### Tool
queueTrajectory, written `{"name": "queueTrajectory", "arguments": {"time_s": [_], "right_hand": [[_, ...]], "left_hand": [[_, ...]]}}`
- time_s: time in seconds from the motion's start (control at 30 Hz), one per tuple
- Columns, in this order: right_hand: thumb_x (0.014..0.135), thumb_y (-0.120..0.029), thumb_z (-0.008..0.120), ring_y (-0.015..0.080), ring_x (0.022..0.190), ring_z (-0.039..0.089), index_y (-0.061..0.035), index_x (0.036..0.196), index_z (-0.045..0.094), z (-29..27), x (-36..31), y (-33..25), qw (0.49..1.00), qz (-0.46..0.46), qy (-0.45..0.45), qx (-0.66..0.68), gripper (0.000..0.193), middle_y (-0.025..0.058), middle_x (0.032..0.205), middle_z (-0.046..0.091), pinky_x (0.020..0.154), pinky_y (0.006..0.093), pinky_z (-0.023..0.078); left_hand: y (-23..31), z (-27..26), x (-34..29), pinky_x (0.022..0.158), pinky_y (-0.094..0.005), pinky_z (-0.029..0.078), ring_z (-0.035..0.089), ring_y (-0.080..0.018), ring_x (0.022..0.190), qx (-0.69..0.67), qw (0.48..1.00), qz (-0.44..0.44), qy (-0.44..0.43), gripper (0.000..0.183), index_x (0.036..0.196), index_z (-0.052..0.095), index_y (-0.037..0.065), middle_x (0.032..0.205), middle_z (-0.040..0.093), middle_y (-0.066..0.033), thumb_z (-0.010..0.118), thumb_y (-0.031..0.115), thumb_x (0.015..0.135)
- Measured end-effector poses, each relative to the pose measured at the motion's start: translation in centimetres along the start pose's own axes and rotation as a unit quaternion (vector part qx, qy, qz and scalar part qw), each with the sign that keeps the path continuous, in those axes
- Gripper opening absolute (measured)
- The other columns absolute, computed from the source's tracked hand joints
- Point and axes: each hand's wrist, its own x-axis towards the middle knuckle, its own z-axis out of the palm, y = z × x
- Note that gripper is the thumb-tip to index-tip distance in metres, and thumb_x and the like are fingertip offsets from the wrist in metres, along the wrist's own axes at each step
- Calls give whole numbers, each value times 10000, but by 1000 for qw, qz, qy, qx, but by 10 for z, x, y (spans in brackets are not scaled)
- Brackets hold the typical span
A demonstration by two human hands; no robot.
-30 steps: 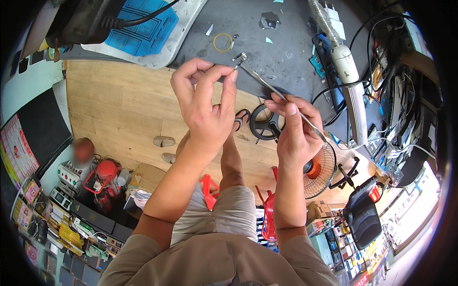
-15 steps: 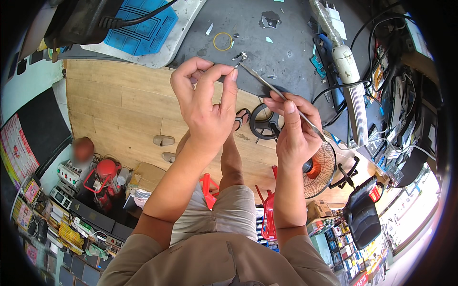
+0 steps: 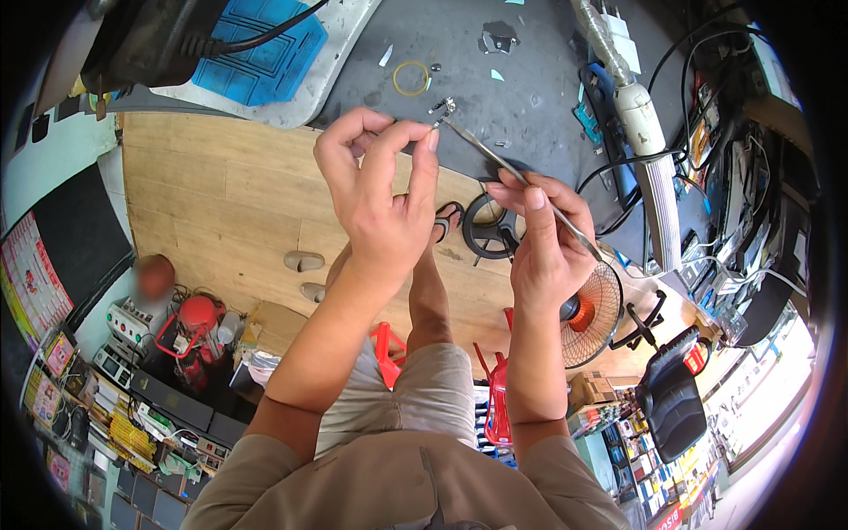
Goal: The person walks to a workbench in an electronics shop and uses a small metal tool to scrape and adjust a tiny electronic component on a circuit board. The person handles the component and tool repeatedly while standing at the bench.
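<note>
Both hands raised in front of the chest, forearms coming up from the lower edge; left hand (image 3: pixel 380 208) palm toward the camera, thumb and index curled and pinched at the top, other fingers extended upward beside them; what sits in that pinch is too small to tell.
Right hand (image 3: pixel 543 243) closed around tweezers (image 3: pixel 503 163), held like a pen, thumb and index clamped on the shaft; tweezers slant up-left, tip just beside the left fingertips; a tiny metal part (image 3: pixel 444 106) at the tip, above the grey bench (image 3: pixel 530 79).
Bench holds a yellow ring (image 3: pixel 411 78), small scraps, and a blue mat (image 3: pixel 265 53) at its upper left; cables and a white tube (image 3: pixel 640 124) on the right.
Below the hands: wooden floor (image 3: pixel 212 203), sandals (image 3: pixel 303 261), a small fan (image 3: pixel 587 314), red stools (image 3: pixel 495 397).
No open containers with readable contents; shelves of boxed goods at lower left are too small to make out.
</note>
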Motion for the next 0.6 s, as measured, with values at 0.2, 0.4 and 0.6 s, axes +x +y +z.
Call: {"name": "queueTrajectory", "arguments": {"time_s": [0.2,0.4,0.6], "right_hand": [[1074,-3,679,325,1004,815,94,1219,669,1,1,0,1000,3,8,2,175,281,1128,789,864,365,632],[1071,-11,688,326,999,816,90,1219,671,-1,0,0,1000,2,12,18,181,281,1126,790,860,363,632],[1070,-8,688,320,1003,816,88,1223,671,-1,0,-1,1000,-1,-1,1,182,274,1132,792,847,353,627]], "left_hand": [[0,0,1,802,-335,487,545,-212,895,-1,1000,3,2,206,1101,750,46,1227,531,-120,830,-6,919],[0,0,1,813,-335,487,543,-214,912,1,1000,5,0,203,1098,753,50,1225,530,-118,829,-7,918],[0,0,0,818,-334,484,538,-212,912,0,1000,3,1,196,1092,751,50,1222,525,-113,829,-3,921]]}}
